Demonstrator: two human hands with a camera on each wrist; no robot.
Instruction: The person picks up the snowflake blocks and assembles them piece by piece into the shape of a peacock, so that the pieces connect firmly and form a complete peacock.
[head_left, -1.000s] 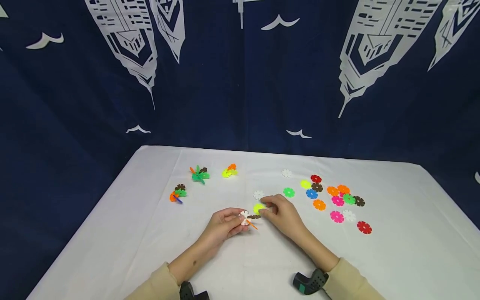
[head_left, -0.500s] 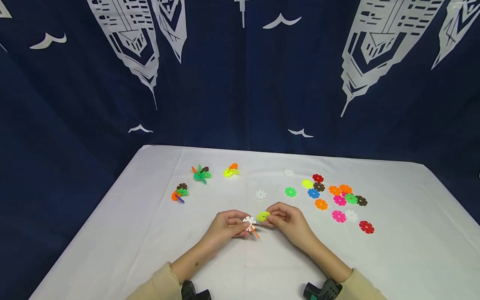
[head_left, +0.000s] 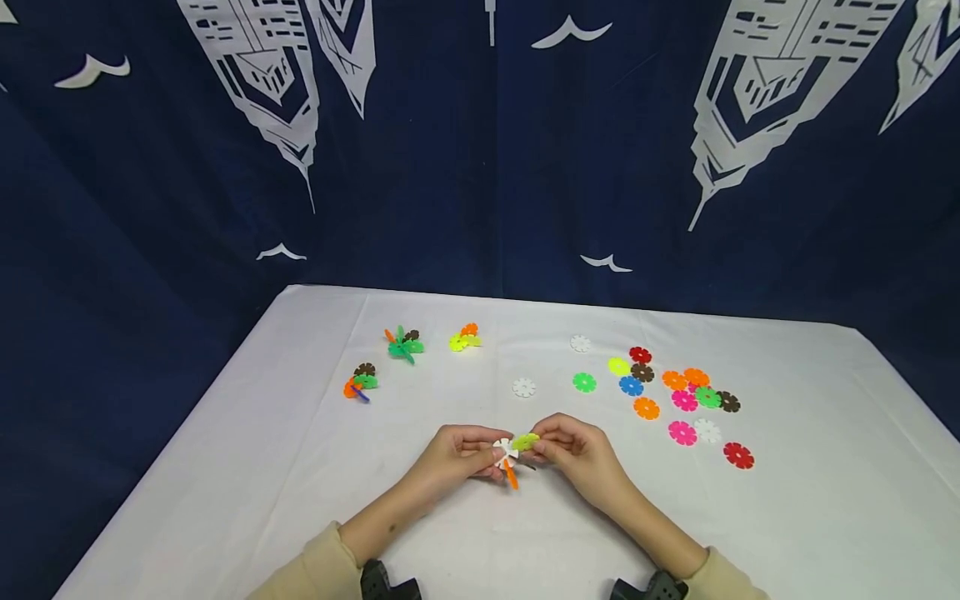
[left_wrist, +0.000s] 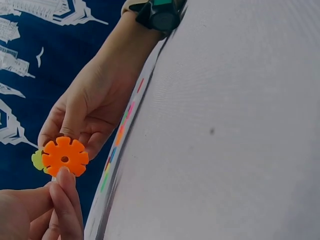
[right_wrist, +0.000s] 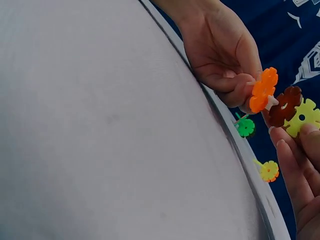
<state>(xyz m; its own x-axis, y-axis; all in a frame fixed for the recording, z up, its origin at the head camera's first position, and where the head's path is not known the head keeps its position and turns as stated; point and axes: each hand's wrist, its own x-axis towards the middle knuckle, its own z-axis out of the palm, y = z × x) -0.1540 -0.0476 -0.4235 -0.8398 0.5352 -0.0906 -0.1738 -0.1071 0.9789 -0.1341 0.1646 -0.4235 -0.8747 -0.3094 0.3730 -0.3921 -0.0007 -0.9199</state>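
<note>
In the head view my left hand (head_left: 453,457) pinches a white notched flower disc (head_left: 504,454) low over the table. An orange disc (left_wrist: 54,156) and a brown disc (right_wrist: 278,115) are joined to it, standing at angles. My right hand (head_left: 577,454) pinches a yellow-green disc (head_left: 525,442) between thumb and fingers, right at the white disc's edge. In the right wrist view this yellow-green disc overlaps the brown one, and the orange disc stands nearer the left hand's fingers. The white disc is mostly hidden there.
Joined disc clusters stand at the back left: green (head_left: 405,346), yellow-orange (head_left: 465,340) and orange-green-brown (head_left: 362,382). Several loose discs, such as a blue disc (head_left: 631,386) and a red disc (head_left: 738,456), lie at right on the white tablecloth (head_left: 300,500). A white disc (head_left: 523,387) lies beyond the hands.
My right hand has picked the yellow-green disc up from the table and brought it toward me, against the white disc. The left hand has shifted slightly right and nearer, turning the joined discs.
</note>
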